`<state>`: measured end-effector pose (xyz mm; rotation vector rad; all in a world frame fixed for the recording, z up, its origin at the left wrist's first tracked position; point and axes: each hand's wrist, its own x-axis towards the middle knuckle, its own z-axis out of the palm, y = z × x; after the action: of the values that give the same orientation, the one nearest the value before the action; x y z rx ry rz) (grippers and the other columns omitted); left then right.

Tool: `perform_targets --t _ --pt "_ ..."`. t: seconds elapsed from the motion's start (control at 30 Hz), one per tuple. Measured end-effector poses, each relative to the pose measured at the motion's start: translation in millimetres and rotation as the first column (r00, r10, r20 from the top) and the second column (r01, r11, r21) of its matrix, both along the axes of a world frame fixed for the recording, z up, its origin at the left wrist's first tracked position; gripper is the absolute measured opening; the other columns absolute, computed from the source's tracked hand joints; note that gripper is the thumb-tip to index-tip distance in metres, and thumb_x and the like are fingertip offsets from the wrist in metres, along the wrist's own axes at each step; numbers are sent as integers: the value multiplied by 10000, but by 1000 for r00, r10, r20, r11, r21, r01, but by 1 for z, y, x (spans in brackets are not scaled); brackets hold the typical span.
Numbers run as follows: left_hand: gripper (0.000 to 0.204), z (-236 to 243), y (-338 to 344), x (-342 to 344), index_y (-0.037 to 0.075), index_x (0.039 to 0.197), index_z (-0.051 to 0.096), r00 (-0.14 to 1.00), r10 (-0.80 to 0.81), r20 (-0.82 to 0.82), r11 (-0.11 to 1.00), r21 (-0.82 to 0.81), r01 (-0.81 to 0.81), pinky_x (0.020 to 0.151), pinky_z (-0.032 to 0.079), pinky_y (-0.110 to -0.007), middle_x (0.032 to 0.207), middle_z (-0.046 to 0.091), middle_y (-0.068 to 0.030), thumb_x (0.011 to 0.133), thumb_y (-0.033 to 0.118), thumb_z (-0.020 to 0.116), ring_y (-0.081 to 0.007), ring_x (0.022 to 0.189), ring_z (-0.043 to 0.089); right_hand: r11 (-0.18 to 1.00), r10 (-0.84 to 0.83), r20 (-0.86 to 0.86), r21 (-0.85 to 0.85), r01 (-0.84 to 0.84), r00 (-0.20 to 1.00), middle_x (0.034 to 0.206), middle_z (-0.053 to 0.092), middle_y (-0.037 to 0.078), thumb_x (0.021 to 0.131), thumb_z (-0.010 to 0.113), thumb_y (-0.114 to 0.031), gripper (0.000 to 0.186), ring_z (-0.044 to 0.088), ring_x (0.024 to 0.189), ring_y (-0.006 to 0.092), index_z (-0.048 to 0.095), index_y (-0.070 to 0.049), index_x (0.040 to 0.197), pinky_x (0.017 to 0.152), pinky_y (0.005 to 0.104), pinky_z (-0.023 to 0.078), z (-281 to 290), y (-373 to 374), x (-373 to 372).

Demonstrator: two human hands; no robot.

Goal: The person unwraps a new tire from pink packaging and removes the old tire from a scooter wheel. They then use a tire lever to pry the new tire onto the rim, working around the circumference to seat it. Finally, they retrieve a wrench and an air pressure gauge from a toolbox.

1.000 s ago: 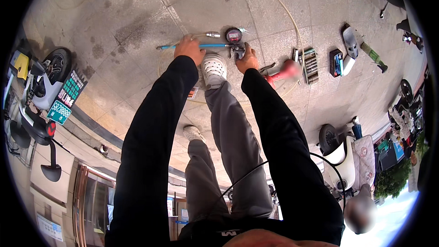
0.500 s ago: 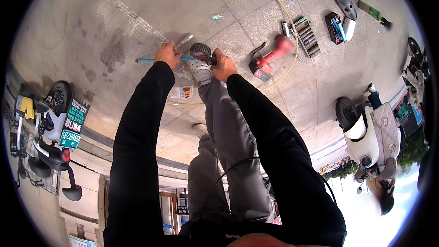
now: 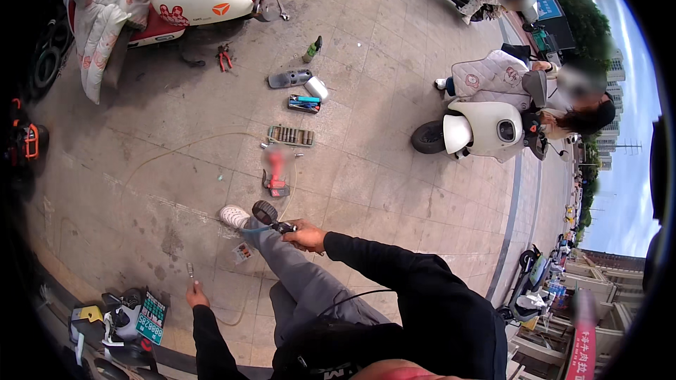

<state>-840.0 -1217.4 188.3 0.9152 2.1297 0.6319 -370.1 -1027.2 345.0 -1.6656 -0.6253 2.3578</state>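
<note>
My right hand is closed around the handle of a tire inflator gun. The gun's round black-rimmed gauge sits above my lower leg, and a short piece of blue hose shows beside it. Off to the left, my left hand pinches a slim metal fitting that points away from me. Whether a hose joins this fitting is too small to make out. A white shoe of mine rests on the ground near the gauge.
A red cordless power tool lies ahead, with a socket set beyond it. A thin pale air hose curves over the tiles. Scooters stand around, including a white one with a person at right. Red-handled pliers lie farther off.
My view has swung to the right and farther out. My hands have parted: the left moved away leftward with the metal fitting, while the right still grips the inflator gun.
</note>
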Motion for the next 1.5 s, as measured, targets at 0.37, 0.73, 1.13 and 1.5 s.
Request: perform_targets --t 0.37,0.73,1.13,1.5 --pt "442 371 4 201 44 1250 599 649 -17 761 968 174 -179 498 380 -261 687 448 16 1045 430 532 -96 483 404 801 -532 -313 114 587 787 689 501 18 954 576 -149 139 493 554 126 525 -70 1057 493 292 401 287 -194 187" --pt "679 425 64 541 2 1063 585 359 -449 818 894 409 186 510 321 -263 614 360 50 996 664 450 -79 508 341 578 -527 -584 287 764 618 769 542 30 947 593 -140 389 526 619 127 535 -18 1311 588 298 472 407 -160 368" --pt "329 520 179 888 7 1148 622 63 -695 716 548 470 692 592 345 -229 750 505 39 1049 311 546 -55 651 408 380 -521 -696 331 864 495 695 442 18 892 595 -190 489 456 545 125 503 2 1332 537 289 416 460 -26 616" --pt "375 496 286 1010 -10 1301 524 -45 -742 669 450 546 706 690 398 -234 927 541 -12 1061 278 520 -74 782 458 172 -598 -708 345 923 376 693 448 40 868 572 -162 491 441 528 136 498 38 1310 516 293 411 446 79 713"
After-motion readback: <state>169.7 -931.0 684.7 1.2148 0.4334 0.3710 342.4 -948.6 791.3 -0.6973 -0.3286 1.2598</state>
